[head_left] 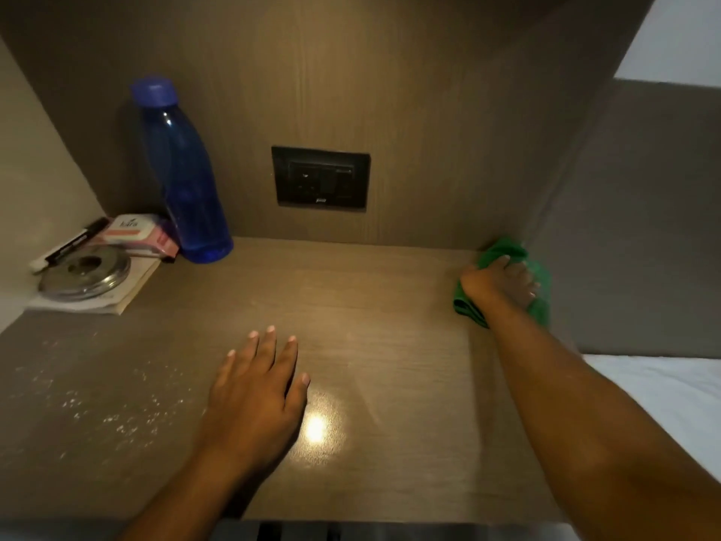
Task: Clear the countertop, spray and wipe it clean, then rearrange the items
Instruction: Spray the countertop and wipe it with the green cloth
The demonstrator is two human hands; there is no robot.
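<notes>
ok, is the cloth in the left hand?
No. The green cloth lies under the right hand at the far right corner of the countertop, while the left hand rests flat and holds nothing.

A black socket plate (320, 177) sits in the wood-grain back panel (390, 91). At right — a white bed sheet (663, 388) and a grey padded headboard (643, 228).
</notes>
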